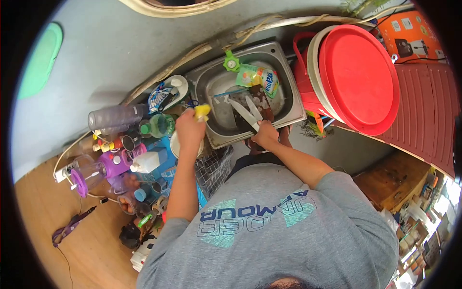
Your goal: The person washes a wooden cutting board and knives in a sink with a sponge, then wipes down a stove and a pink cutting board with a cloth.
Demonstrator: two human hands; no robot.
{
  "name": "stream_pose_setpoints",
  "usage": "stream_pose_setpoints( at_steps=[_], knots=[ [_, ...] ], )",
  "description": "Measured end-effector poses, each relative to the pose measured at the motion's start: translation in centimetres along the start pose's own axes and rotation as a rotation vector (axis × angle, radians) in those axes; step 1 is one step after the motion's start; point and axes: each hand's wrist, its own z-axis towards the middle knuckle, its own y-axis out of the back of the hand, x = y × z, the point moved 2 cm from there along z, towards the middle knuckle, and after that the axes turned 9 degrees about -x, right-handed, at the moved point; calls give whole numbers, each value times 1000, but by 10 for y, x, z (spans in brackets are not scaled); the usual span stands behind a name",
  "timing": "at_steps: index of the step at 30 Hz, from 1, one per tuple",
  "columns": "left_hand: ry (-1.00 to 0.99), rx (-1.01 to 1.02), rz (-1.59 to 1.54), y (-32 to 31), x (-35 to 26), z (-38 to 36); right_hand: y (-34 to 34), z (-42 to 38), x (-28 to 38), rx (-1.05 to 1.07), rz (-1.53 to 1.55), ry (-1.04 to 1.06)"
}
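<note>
My right hand (pixel 264 135) is closed around the handles of two knives (pixel 244 113), whose pale blades fan out over the near part of the steel sink (pixel 215 139). Beneath the blades lies a dark, wet, foam-spotted flat thing (pixel 264 102). My left hand (pixel 189 129) pinches a yellow sponge (pixel 202 112) just left of the sink rim. Inside the basin, toward the back, rests a green and white soap pouch (pixel 256 77). A green star-shaped tap knob (pixel 231 63) sits at the sink's back edge.
Right of the sink stands a red bucket with a red lid (pixel 360 79). Crowded on the left are a green bottle (pixel 161 125), a white jug (pixel 148 161), a purple blender (pixel 114 164) and a clear tumbler (pixel 115 117). A wire rack (pixel 211 171) is below the left forearm.
</note>
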Motion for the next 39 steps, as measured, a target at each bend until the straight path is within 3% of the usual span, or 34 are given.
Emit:
stream_pose_setpoints(
  at_steps=[6,8,9,10,11,14,16,17,19,20,22,25,28,32,34,36,37,39],
  knots=[
    [5,307,-148,-175,-29,-25,22,-8,-33,-131,-34,-111],
    [-91,196,-269,-206,-51,-56,26,-8,-51,-117,25,-173],
    [-80,191,-280,-222,-51,-67,14,-2,-68,-109,32,-101],
    [-213,198,-281,-239,-53,-76,1,7,-83,-101,40,-23],
    [-349,204,-278,-255,-55,-78,-11,13,-98,-46,204,-113],
    [-190,212,-153,-302,-22,-42,-13,9,-104,-23,367,-132],
    [35,207,-96,-323,-9,-1,-40,6,-122,-297,272,-7],
    [38,213,-106,-342,-11,15,-15,-5,-105,-168,509,-122],
    [72,127,-39,-370,-11,29,-13,-10,-106,-125,617,-200],
    [76,141,-35,-372,-20,19,-17,-12,-110,-82,732,-270],
    [-169,267,-91,-355,-55,-5,-21,-12,-118,-42,780,-322],
    [-327,309,-273,-293,-78,-51,-11,-8,-126,-76,874,-304],
    [-295,311,-171,-322,-35,-33,-5,-5,-137,-35,928,-384],
    [-116,182,-30,-361,-42,28,-9,0,-141,-60,857,-334],
    [-180,156,-227,-369,-84,19,-8,1,-145,-76,864,-360],
    [-264,276,-121,-346,-114,-23,-7,4,-152,-81,967,-388],
    [-259,284,-109,-326,-110,-42,5,4,-149,-117,901,-328],
    [-463,282,-199,-296,-107,-76,13,4,-147,-60,936,-362]
  ],
)
